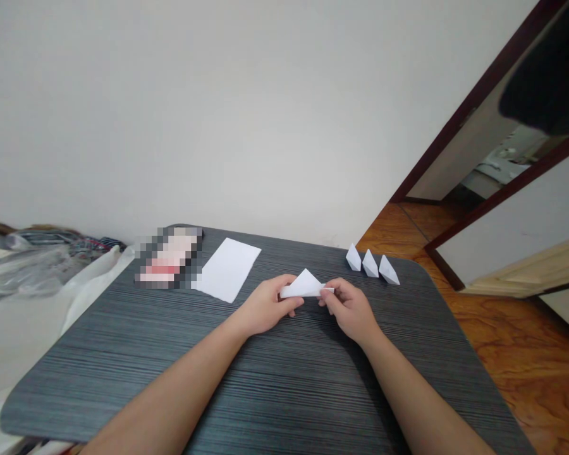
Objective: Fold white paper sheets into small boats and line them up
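Note:
Between my hands, above the dark table, is a folded white paper point(305, 284) with a triangular peak and a narrow band along its lower edge. My left hand point(270, 304) pinches its left end, thumb in front and fingers behind. At the right end, my right hand point(348, 308) grips the band between thumb and fingers. Three small folded paper boats point(370, 263) stand in a row beyond my right hand. Left of my hands lies a flat white sheet of paper point(230, 269).
The dark wood-grain table point(123, 360) has rounded corners and meets a pale wall point(246, 114). A pixelated, blurred-out object point(171, 258) lies at its back left. Plastic-covered bundles point(42, 265) sit beyond the left edge. To the right are wooden flooring point(516, 335) and a doorway.

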Demonstrator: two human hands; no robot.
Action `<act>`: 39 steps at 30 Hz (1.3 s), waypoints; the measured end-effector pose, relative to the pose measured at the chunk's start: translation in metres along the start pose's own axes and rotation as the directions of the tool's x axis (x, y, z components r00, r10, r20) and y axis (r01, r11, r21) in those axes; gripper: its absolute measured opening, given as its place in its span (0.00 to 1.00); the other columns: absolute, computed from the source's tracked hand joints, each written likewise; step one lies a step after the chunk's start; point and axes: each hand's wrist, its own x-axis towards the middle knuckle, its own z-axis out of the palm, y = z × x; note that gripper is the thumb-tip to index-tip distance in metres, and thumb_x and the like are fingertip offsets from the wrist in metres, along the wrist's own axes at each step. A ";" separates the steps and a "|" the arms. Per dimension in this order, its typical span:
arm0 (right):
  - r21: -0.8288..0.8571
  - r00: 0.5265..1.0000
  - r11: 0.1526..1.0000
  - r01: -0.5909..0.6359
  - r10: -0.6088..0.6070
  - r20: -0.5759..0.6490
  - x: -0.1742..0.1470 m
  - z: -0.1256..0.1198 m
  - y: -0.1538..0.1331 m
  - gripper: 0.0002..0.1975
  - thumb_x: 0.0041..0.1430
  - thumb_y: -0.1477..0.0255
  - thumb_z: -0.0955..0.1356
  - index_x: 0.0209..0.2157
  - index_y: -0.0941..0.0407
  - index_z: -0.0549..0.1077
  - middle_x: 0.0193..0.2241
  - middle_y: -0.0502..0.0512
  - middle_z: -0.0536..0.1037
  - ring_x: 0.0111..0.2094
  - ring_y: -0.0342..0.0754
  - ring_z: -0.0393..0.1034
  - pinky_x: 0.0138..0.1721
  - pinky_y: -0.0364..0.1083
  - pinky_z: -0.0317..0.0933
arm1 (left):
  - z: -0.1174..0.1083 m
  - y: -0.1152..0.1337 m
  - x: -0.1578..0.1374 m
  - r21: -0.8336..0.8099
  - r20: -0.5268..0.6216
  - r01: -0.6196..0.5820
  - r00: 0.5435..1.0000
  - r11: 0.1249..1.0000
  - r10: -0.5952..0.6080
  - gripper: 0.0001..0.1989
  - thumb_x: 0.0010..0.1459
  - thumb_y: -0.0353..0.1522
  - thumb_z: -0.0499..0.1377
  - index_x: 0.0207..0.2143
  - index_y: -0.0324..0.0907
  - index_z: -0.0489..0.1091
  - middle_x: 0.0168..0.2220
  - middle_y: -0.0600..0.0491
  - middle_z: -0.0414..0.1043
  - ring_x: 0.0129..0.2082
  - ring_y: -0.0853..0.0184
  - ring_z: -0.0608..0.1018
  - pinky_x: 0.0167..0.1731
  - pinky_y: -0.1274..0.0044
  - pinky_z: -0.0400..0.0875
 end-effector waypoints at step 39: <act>0.291 0.996 0.953 -0.085 0.088 0.002 0.001 0.005 -0.003 0.11 0.58 0.65 0.65 0.40 0.55 0.63 0.23 0.49 0.72 0.20 0.42 0.65 0.19 0.40 0.57 | 0.000 -0.008 0.003 -0.153 0.052 0.035 0.998 0.988 -0.027 0.15 0.61 0.38 0.47 0.36 0.36 0.67 0.34 0.47 0.75 0.22 0.72 0.73 0.26 0.78 0.67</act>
